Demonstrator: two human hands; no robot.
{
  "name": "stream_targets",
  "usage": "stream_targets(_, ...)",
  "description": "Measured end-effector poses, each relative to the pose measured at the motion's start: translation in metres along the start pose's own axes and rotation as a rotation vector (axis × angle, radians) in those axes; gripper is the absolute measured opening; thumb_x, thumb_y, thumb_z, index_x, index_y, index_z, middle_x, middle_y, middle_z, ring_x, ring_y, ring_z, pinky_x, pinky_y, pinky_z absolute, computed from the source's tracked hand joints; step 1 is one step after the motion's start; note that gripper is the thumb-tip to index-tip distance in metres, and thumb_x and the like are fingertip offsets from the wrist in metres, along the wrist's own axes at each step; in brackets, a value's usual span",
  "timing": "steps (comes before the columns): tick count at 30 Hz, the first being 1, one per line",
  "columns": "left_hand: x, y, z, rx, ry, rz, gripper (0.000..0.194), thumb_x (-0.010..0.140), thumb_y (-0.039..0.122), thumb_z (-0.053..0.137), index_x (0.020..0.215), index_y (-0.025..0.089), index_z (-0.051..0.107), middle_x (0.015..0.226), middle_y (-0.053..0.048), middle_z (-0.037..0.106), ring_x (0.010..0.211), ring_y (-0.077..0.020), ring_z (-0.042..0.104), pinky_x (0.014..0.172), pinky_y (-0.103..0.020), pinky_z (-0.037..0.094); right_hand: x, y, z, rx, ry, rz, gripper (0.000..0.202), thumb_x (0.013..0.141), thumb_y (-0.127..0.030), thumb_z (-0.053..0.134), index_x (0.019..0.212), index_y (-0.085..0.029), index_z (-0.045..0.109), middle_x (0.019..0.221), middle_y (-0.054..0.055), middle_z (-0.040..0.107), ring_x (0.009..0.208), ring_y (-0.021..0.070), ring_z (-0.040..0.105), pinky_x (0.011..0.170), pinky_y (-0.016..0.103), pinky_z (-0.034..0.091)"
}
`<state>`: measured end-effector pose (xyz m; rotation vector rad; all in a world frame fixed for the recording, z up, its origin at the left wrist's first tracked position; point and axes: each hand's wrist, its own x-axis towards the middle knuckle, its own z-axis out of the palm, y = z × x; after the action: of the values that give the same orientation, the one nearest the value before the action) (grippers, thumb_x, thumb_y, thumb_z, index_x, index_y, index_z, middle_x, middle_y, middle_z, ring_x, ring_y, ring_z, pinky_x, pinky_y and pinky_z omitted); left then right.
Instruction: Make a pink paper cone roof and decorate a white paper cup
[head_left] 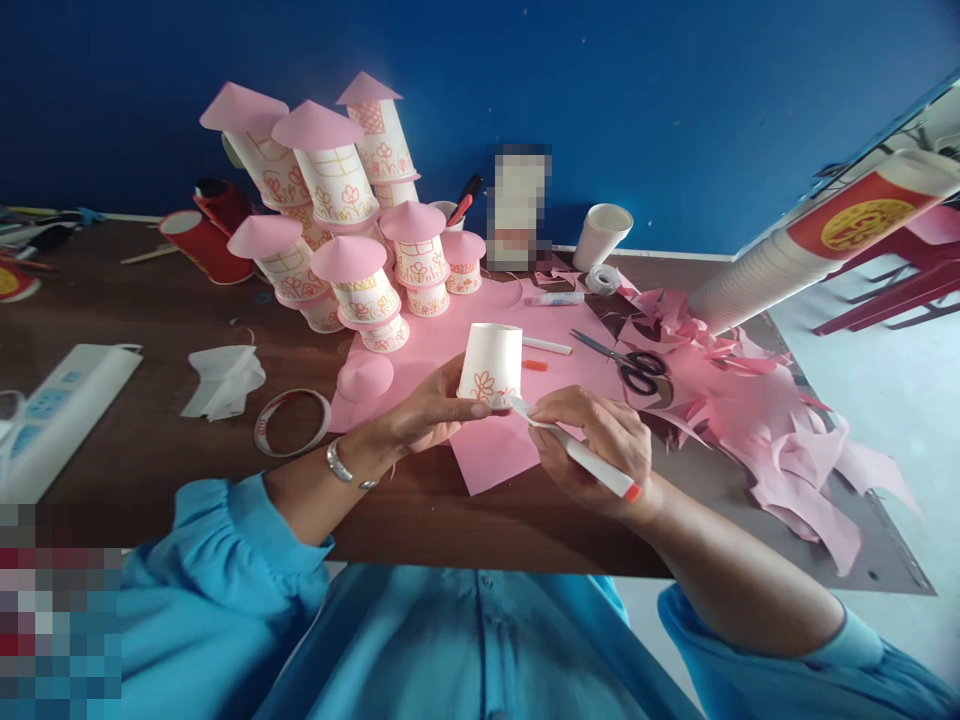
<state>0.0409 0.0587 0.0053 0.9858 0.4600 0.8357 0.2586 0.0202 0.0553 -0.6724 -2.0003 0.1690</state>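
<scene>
In my left hand (431, 408) is a white paper cup (491, 358) with red-orange flowers drawn along its lower part. The fingers wrap round the cup's side and lower edge. My right hand (596, 440) grips a white marker (589, 460) with an orange end, its tip at the cup's bottom edge. Beneath both hands lies a pink paper sheet (491, 460). On it, past the cup, rest another white marker (547, 346) and an orange cap (534, 366). Black-handled scissors (641, 370) lie beyond my right hand.
Decorated cup towers with pink cone roofs (349, 258) stand at the back left. Pink paper scraps (787, 410) heap at the right, beside a leaning cup stack (795, 250). A tape roll (292, 422), crumpled tissue (223, 382) and power strip (75, 410) lie left.
</scene>
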Motion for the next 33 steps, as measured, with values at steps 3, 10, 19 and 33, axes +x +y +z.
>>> stream_targets(3, 0.0003, 0.0012, 0.0016, -0.001, -0.005, -0.007, 0.045, 0.083, 0.026, 0.085, 0.124, 0.024, 0.067, 0.108, -0.005, 0.074, 0.100, -0.0201, 0.071, 0.091, -0.033, 0.057, 0.0005, -0.0007, 0.0000, 0.002, -0.012, -0.003, 0.014, 0.095, -0.008, 0.062, 0.101, -0.021, 0.061, 0.079, 0.002, 0.073, 0.067, 0.0143, 0.072, 0.061, 0.025, 0.059)
stream_targets(10, 0.0000, -0.0010, -0.0005, -0.025, 0.003, 0.012, 0.045, 0.082, 0.025, 0.085, 0.123, 0.024, 0.069, 0.109, -0.006, 0.076, 0.100, -0.0204, 0.072, 0.092, -0.032, 0.059, -0.0012, -0.0004, -0.0027, -0.006, 0.025, -0.040, 0.014, 0.092, -0.008, 0.064, 0.100, -0.019, 0.062, 0.078, 0.004, 0.073, 0.066, 0.0155, 0.072, 0.061, 0.026, 0.060)
stream_targets(19, -0.0004, -0.0022, -0.0030, -0.102, -0.003, -0.001, 0.040, 0.088, 0.024, 0.080, 0.127, 0.021, 0.071, 0.119, -0.009, 0.078, 0.111, -0.0237, 0.074, 0.103, -0.037, 0.059, -0.0013, 0.0022, -0.0020, -0.038, 0.061, -0.029, 0.015, 0.092, -0.007, 0.063, 0.101, -0.020, 0.062, 0.079, 0.004, 0.074, 0.066, 0.0149, 0.072, 0.059, 0.025, 0.061)
stream_targets(33, -0.0009, -0.0010, -0.0019, -0.115, -0.024, -0.027, 0.038, 0.088, 0.020, 0.079, 0.125, 0.021, 0.072, 0.118, -0.007, 0.078, 0.109, -0.0203, 0.075, 0.099, -0.030, 0.059, -0.0012, 0.0025, -0.0019, -0.050, 0.055, -0.008, 0.014, 0.095, -0.008, 0.062, 0.103, -0.020, 0.062, 0.082, 0.003, 0.076, 0.069, 0.0138, 0.074, 0.063, 0.025, 0.062)
